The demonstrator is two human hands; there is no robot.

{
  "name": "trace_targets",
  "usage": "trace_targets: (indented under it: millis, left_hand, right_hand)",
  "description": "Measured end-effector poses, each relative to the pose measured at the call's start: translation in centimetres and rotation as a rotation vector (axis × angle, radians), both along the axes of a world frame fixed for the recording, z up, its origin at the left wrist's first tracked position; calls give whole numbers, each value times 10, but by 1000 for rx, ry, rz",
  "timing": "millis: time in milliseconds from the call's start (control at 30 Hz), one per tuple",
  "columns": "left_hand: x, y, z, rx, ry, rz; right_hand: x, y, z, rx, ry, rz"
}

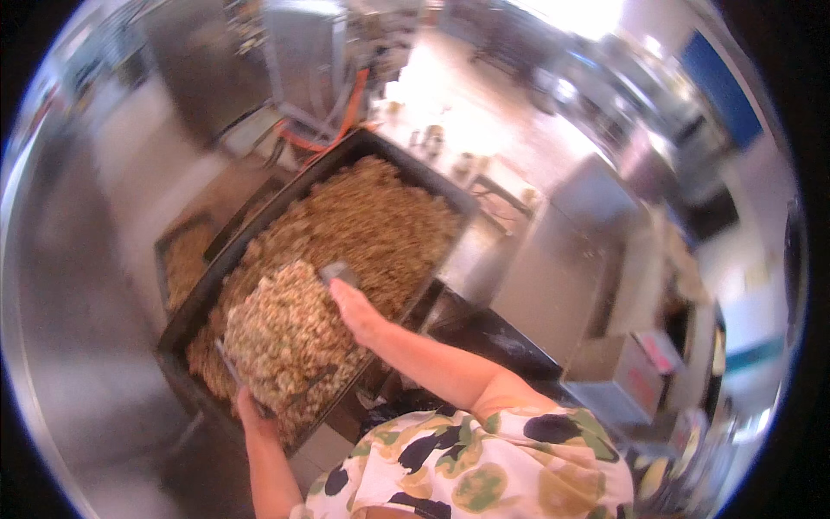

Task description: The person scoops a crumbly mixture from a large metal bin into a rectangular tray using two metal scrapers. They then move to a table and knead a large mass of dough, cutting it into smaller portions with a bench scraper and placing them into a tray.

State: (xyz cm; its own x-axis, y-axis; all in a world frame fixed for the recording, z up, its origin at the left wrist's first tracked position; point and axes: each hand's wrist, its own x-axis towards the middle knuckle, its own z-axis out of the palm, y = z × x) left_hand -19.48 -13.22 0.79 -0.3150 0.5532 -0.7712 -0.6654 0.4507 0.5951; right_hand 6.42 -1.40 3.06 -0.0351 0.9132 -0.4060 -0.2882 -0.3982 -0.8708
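A big dark rectangular tray point(307, 177) holds a brown crumbly mixture point(372, 221) that looks like granola. On its near part rises a paler heap of chunky crumbs point(290, 333), between my two hands. My right hand point(353, 313) is closed on a small grey flat piece, scraper-like point(340, 273), at the heap's right side. At the near left edge of the heap, my left hand point(253, 413) is partly hidden and seems closed round a thin metal-looking blade point(228, 362). Motion blur softens both tools.
A smaller tray of brown crumbs point(186, 268) sits below the big tray's left side. Metal cabinets point(307, 65) with an orange hose point(354, 99) stand beyond. To the right are a large metal bin point(562, 277) and an opened cardboard box point(614, 376). A steel surface point(69, 303) runs along the left.
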Motion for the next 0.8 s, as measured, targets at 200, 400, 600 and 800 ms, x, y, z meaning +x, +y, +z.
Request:
trace_targets:
  millis: [200, 400, 600, 800]
  left_hand:
    - [98, 28, 68, 170, -93, -361]
    - [234, 31, 146, 459, 55, -602]
    - [439, 53, 220, 589, -199, -1099]
    - [671, 21, 319, 725, -156, -1421]
  right_hand:
    - [112, -36, 31, 14, 188, -158]
    - [260, -116, 147, 137, 122, -323]
    - [439, -216, 204, 250, 214, -864]
    - [581, -361, 282, 264, 151, -1154]
